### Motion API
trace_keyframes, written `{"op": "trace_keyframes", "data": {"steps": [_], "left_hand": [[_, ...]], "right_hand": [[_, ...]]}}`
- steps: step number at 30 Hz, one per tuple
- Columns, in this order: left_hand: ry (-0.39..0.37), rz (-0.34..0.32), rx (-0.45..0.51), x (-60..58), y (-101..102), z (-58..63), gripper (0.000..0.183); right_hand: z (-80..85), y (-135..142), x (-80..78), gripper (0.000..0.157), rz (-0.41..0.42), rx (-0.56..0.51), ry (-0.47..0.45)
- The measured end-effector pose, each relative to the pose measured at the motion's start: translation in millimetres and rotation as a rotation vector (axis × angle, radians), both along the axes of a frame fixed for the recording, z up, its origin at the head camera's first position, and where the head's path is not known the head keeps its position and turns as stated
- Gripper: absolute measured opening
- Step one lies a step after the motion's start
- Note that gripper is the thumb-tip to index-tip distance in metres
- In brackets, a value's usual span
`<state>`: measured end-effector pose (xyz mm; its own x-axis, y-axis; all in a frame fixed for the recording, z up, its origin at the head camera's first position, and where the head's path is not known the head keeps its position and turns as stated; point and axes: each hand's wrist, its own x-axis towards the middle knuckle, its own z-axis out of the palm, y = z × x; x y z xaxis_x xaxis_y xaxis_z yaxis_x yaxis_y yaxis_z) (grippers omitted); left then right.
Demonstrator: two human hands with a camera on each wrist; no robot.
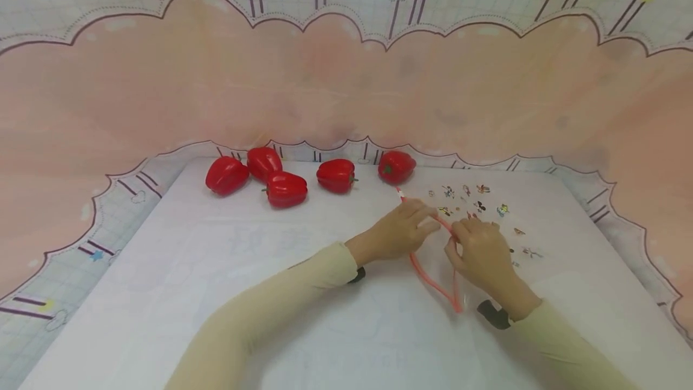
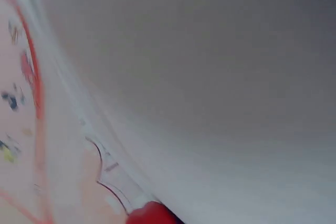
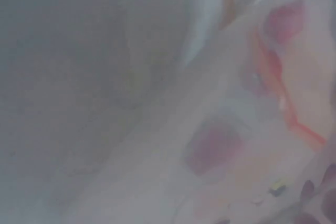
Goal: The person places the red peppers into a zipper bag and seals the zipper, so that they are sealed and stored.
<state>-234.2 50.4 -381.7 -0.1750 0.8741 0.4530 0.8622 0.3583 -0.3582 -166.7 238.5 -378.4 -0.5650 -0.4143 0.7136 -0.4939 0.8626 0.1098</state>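
Observation:
A clear plastic bag (image 1: 487,200) printed with small cartoon figures lies on the right of the table, its orange edging (image 1: 433,284) bent into a loop. My left hand (image 1: 400,230) grips the edging on its far side, fingers curled over it. Close beside it, my right hand (image 1: 482,251) pinches the same edging between thumb and fingers. In the left wrist view the orange edging (image 2: 38,93) runs down the left side. A blurred stretch of orange edging (image 3: 294,121) crosses the right wrist view. Both wrist views are mostly filled by a pale, blurred surface.
Several red bell peppers lie along the back of the white table (image 1: 162,294): a left group with one pepper (image 1: 287,189) in front, a middle pepper (image 1: 336,176), and another pepper (image 1: 396,167) just behind the bag. A patterned curtain (image 1: 346,83) hangs behind.

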Motion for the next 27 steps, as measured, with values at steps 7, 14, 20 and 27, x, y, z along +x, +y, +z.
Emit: {"op": "trace_keyframes", "data": {"steps": [7, 14, 20, 27], "left_hand": [[-0.044, -0.101, -0.441, 21.4, -3.2, -6.4, 0.026], [0.079, -0.045, -0.541, 29.5, 3.1, -3.8, 0.024], [-0.034, -0.055, -0.596, 29.9, -7.6, 1.2, 0.027], [-0.133, -0.086, -0.598, 21.0, -20.9, 1.6, 0.025]], "right_hand": [[3.7, 0.1, -0.4, 0.011, -0.076, -0.043, 0.003], [8.9, -0.8, 0.6, 0.013, -0.101, -0.075, 0.015], [15.1, 5.8, 1.8, 0.01, -0.037, 0.008, 0.0], [14.1, 12.6, 1.0, 0.011, 0.118, 0.134, -0.059]]}}
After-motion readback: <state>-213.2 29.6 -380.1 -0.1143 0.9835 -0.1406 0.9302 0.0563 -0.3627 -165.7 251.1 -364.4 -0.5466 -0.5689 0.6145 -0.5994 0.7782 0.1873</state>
